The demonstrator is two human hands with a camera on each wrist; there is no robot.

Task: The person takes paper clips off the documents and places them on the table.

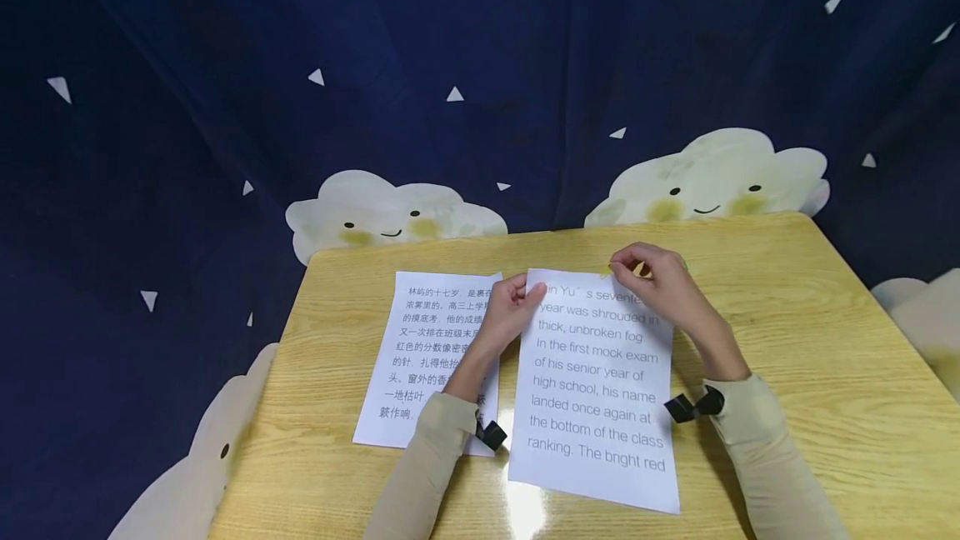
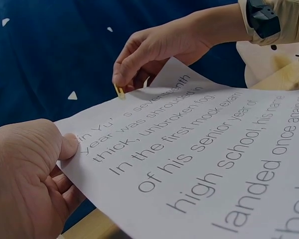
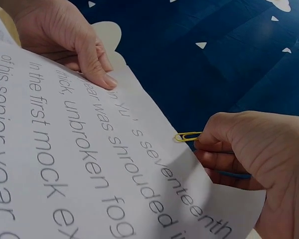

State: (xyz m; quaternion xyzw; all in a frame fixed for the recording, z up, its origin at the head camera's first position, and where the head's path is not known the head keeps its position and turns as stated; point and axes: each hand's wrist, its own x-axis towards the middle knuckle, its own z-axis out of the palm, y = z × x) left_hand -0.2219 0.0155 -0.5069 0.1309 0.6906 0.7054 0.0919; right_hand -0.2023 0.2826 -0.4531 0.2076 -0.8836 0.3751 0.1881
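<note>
A white sheet of paper [image 1: 592, 390] with large English print is held up by its top left corner in my left hand [image 1: 512, 315], thumb on the printed face. My right hand [image 1: 654, 277] pinches a yellow paper clip [image 3: 188, 136] between thumb and forefinger. The clip's free end lies at the sheet's top edge, right of the middle, as the right wrist view shows. In the left wrist view the right hand [image 2: 159, 50] is beyond that edge, and the sheet's far corner bends up beside it. Whether there is more than one sheet I cannot tell.
Left of the held sheet, a second white paper [image 1: 427, 357] with Chinese print lies on the wooden table [image 1: 787, 340], partly covered by the left hand and forearm. Behind the table hangs a dark blue curtain [image 1: 375, 40] with white triangles and smiling clouds.
</note>
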